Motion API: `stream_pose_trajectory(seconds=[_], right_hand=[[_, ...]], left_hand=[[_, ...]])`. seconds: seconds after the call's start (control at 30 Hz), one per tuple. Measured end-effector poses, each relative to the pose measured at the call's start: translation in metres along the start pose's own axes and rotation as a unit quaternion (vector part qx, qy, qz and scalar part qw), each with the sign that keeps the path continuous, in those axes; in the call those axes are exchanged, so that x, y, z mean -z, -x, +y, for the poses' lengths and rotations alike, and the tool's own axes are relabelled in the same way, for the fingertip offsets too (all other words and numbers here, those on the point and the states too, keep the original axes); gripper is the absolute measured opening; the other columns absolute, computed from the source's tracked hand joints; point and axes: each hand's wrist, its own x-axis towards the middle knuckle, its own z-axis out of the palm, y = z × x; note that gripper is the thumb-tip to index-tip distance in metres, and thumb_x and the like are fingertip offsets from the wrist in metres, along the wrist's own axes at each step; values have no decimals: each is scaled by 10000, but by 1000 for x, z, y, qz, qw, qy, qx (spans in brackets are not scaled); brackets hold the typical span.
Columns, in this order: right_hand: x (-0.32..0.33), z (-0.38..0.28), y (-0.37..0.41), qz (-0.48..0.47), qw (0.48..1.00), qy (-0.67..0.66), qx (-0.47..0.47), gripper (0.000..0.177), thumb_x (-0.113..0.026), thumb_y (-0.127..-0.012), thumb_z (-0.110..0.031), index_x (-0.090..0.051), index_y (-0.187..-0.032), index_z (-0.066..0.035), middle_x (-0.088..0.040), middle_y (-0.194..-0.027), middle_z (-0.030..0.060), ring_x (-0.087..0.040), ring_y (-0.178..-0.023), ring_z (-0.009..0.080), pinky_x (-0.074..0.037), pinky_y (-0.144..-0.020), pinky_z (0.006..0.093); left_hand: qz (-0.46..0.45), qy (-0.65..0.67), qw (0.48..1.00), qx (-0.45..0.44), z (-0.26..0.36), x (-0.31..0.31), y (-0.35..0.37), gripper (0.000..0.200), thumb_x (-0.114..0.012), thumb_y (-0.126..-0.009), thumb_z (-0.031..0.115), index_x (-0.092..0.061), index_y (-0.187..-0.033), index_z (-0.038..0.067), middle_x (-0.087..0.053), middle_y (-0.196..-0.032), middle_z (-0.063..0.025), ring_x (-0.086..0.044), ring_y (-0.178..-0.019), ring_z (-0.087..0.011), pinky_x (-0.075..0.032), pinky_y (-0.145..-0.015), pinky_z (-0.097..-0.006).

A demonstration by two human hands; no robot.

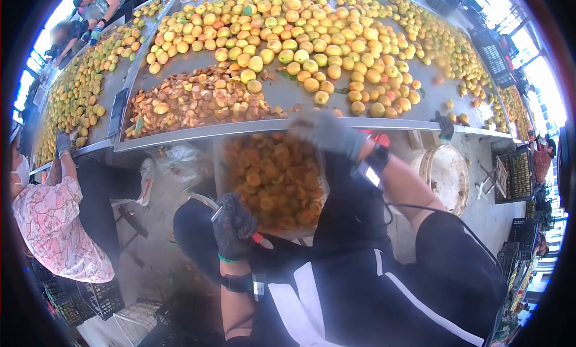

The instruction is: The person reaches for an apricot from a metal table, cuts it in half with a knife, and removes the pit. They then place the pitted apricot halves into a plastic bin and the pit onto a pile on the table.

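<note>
My left hand [234, 227], in a dark grey glove, is closed low in front of my lap. It grips a small tool with a red handle [257, 237]; a bit of metal shows at the other side of the fist. My right hand [327, 131], gloved in grey, is at the front edge of the metal table [198, 131], its fingers smeared by motion. Below it, between my knees, a crate [219, 173] holds halved apricots [276, 179]. Whole yellow apricots [300, 41] cover much of the table, with a heap of brown apricot pits [198, 101] near the front edge.
To the left a person in a pink patterned shirt [57, 227] reaches a gloved hand [63, 143] to another apricot table. A white bucket [444, 176] stands at right, below a dark glove [444, 126] at the table edge. Black crates [515, 173] line the far right.
</note>
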Motion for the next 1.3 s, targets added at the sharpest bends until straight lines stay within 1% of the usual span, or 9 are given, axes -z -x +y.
stream_pose_trajectory(seconds=[0.23,0.73,0.93,1.0,1.1,1.17,1.2,1.23,1.3], right_hand=[[24,137,-25,61,976,106,-178,380,-681,-858,-231,-604,-1225,-169,-607,-1102,124,-619,-1024,292,-492,-903,359],[4,105,-34,-22,978,196,-61,478,-594,-863,-152,-555,-1310,-315,-575,-1151,140,-604,-1033,317,-485,-873,415],[-2,117,-38,115,976,-117,-141,327,-585,-926,-191,-596,-1251,-152,-645,-1056,137,-643,-885,292,-506,-777,373],[0,115,-26,153,726,-637,-211,304,-586,-942,-235,-605,-1206,-84,-652,-1025,43,-587,-829,144,-484,-744,294],[4,111,-11,164,688,-676,-207,285,-603,-931,-242,-617,-1179,-102,-650,-1017,4,-570,-788,131,-469,-704,266],[14,110,-5,164,756,-574,-269,302,-614,-910,-262,-616,-1174,-115,-664,-1021,43,-609,-816,186,-492,-720,310],[13,121,0,158,917,-278,-238,307,-625,-891,-278,-620,-1155,-122,-668,-1012,79,-629,-860,240,-503,-748,353],[12,134,4,135,973,50,-181,312,-635,-872,-295,-624,-1135,-129,-672,-1002,114,-649,-904,294,-514,-776,396],[10,145,9,126,963,134,-198,349,-650,-825,-354,-631,-1116,-162,-664,-1024,144,-639,-963,338,-504,-835,432]], left_hand=[[44,-69,996,41,-8,-7,-11,130,-559,-984,201,-601,-1035,90,-400,-566,51,-336,-375,-74,-283,-350,-230],[44,-89,991,91,-23,-23,-22,87,-598,-954,130,-620,-999,59,-424,-574,32,-374,-407,-77,-287,-365,-224],[46,-125,987,91,-26,-17,-23,95,-596,-954,120,-629,-1007,49,-426,-580,35,-366,-416,-68,-279,-370,-223],[40,-111,989,88,-27,-17,-21,98,-596,-953,119,-632,-1005,45,-422,-582,37,-359,-419,-62,-270,-372,-217],[53,-133,986,85,-26,-22,-20,105,-593,-955,124,-629,-1001,37,-422,-585,36,-357,-422,-61,-266,-373,-215],[44,-136,986,84,-27,-20,-20,106,-592,-954,123,-627,-999,34,-423,-586,35,-356,-422,-60,-268,-372,-216],[38,-139,986,82,-27,-19,-19,106,-590,-954,122,-624,-997,32,-424,-586,34,-355,-421,-59,-269,-371,-217],[36,-139,986,82,-28,-21,-19,106,-590,-954,122,-624,-997,32,-424,-586,34,-355,-421,-59,-269,-371,-217],[36,-134,987,87,-28,-24,-18,106,-589,-954,123,-621,-996,31,-423,-584,32,-358,-416,-61,-275,-369,-217]])
